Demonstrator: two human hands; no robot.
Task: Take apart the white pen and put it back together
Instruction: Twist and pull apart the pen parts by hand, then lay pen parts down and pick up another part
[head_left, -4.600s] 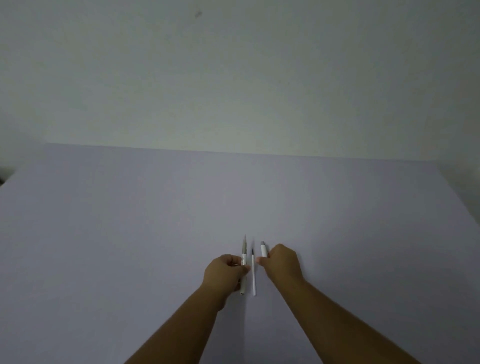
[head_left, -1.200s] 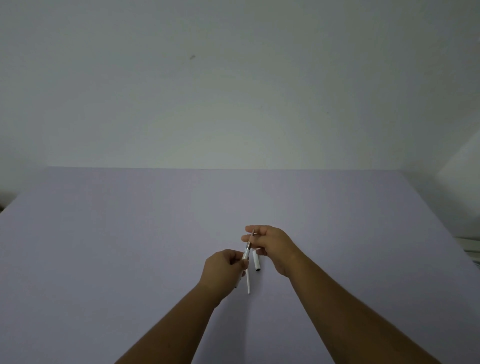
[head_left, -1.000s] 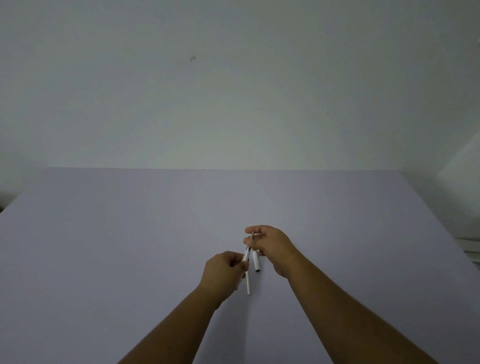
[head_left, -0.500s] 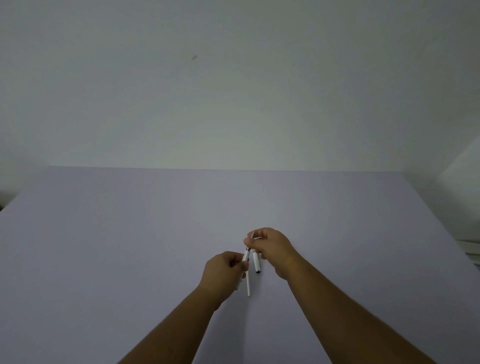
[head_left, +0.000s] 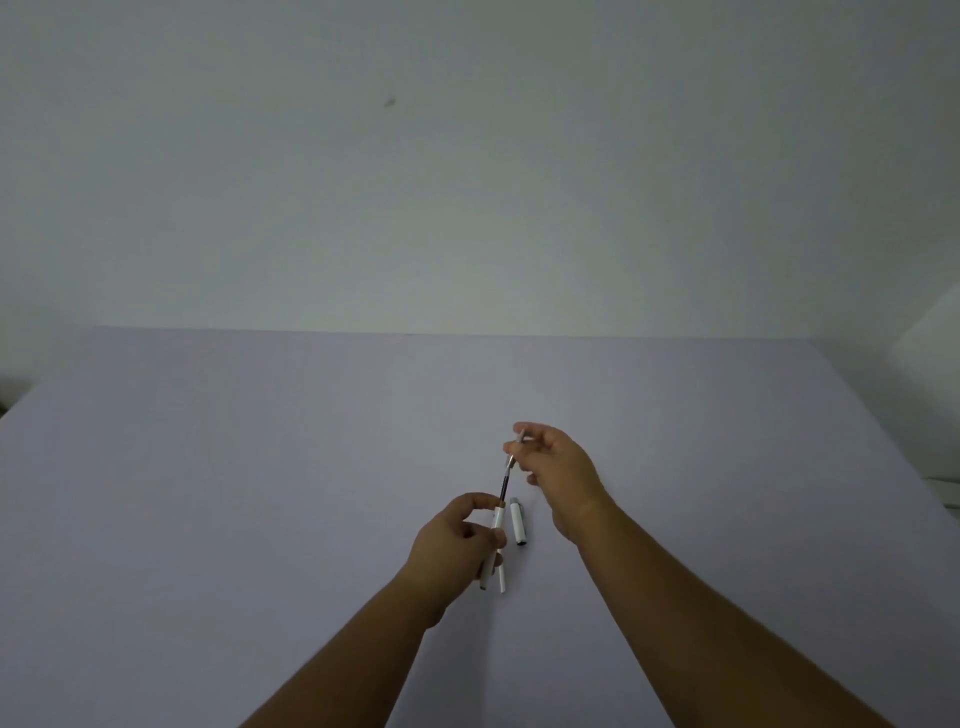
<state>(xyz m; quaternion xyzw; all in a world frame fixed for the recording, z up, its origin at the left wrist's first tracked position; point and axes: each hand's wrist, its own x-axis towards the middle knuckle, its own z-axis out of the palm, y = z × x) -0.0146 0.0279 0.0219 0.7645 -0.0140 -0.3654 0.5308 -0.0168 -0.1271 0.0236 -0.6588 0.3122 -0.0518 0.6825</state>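
Observation:
The white pen is in pieces over a pale lilac table (head_left: 260, 467). My left hand (head_left: 457, 540) grips the white barrel (head_left: 493, 535), tilted with its open end up. A thin dark refill (head_left: 505, 480) sticks out of that end. My right hand (head_left: 558, 462) pinches the refill's silver tip section (head_left: 517, 441) above the barrel. The white cap (head_left: 517, 521) lies on the table just right of the barrel. A thin white piece (head_left: 502, 579) lies below my left hand, partly hidden by it.
A plain pale wall (head_left: 467, 182) rises behind the table's far edge. The table's right edge runs diagonally at the right, with a light object (head_left: 950, 493) just beyond it.
My right hand has moved up and away from the left hand. The dark refill now shows between the barrel and the tip section. The cap and the thin white piece have stayed put.

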